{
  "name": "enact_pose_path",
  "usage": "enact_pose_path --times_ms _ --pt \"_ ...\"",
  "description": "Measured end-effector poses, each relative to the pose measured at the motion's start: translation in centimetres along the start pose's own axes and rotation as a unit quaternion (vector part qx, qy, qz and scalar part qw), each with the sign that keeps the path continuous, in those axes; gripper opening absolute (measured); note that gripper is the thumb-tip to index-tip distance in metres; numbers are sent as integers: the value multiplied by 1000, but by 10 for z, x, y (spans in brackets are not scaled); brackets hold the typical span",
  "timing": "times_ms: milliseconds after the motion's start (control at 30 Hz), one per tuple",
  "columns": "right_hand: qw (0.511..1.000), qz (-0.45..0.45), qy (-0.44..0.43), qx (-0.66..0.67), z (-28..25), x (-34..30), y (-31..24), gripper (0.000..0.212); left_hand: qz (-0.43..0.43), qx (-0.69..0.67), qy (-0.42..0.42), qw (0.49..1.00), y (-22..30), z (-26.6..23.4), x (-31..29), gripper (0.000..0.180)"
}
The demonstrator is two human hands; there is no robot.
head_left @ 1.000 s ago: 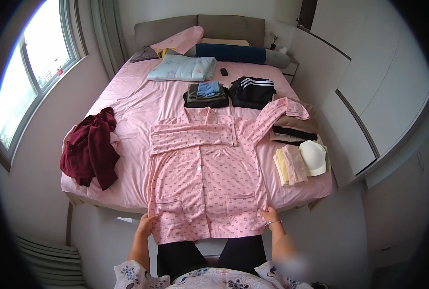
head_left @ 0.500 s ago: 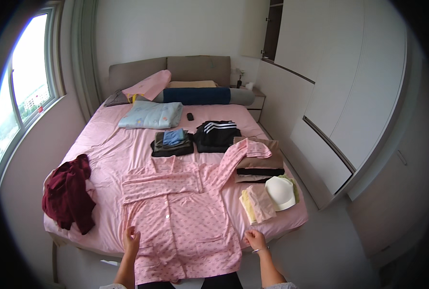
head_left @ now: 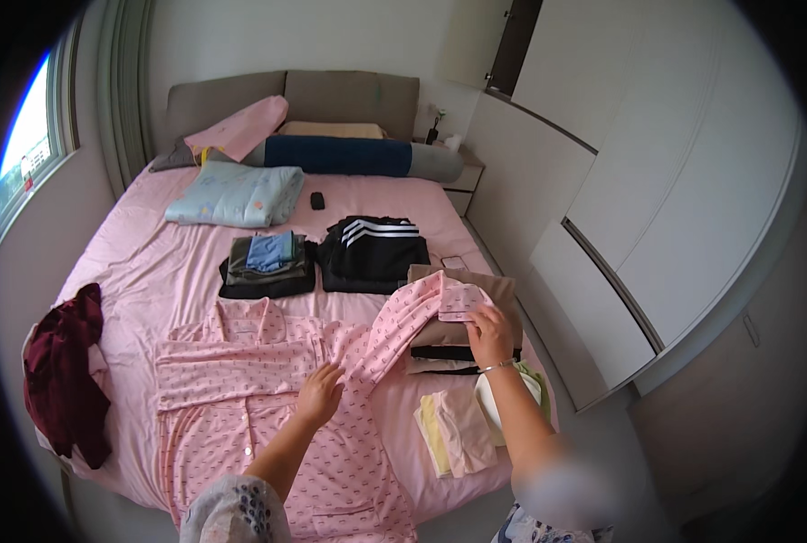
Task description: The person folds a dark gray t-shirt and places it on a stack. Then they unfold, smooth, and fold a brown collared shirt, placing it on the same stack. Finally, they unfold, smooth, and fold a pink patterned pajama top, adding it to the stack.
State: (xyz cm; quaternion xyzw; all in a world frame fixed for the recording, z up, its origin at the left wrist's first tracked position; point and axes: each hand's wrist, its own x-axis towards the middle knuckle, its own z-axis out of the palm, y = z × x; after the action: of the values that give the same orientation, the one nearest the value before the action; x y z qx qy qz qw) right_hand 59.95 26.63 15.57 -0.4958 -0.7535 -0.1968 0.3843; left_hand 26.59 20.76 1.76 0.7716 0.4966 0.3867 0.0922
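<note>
A pink patterned pajama shirt (head_left: 281, 452) lies spread on the bed, its collar toward the headboard. One sleeve is folded across the chest; the other sleeve (head_left: 401, 312) stretches out to the right, over a pile of folded clothes. At the cuff of that outstretched sleeve, my right hand (head_left: 489, 339) has its fingers closed on the fabric. My left hand (head_left: 320, 395) is over the shirt beside the end of the folded sleeve, fingers stretched out and holding nothing. The lower hem runs toward me, over the bed's near edge.
Folded brown and black clothes (head_left: 503, 299) lie under the sleeve. Nearby are a white cap (head_left: 492, 403) and folded yellow and pink clothes (head_left: 458, 434). Farther back are black striped clothes (head_left: 376, 249), a dark pile (head_left: 267, 271) and a light-blue quilt (head_left: 236, 192). A maroon garment (head_left: 66, 376) lies left.
Both hands have moved up from the hem: the right to the outstretched sleeve's cuff, the left onto the shirt's middle. The view has shifted right, so things appear farther left.
</note>
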Motion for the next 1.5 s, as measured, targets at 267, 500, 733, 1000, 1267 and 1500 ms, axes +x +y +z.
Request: enact_pose_path --times_ms 267,500,733,1000,1267,1500 --pt "983 13 -111 143 38 30 49 15 -88 -139 56 985 -27 67 59 40" --pt "721 396 -58 565 -2 104 105 20 -127 -93 -14 988 -39 80 51 46" --pt "620 578 -111 519 45 26 193 34 -123 33 -115 985 -16 78 59 73" --pt "887 428 -151 89 33 6 177 31 -101 49 -78 991 -19 79 54 69" --pt "925 327 -193 32 8 29 169 17 -71 -51 24 996 -28 84 49 64" --pt "801 363 -39 474 -25 115 74 5 -72 -102 82 989 -37 83 43 58"
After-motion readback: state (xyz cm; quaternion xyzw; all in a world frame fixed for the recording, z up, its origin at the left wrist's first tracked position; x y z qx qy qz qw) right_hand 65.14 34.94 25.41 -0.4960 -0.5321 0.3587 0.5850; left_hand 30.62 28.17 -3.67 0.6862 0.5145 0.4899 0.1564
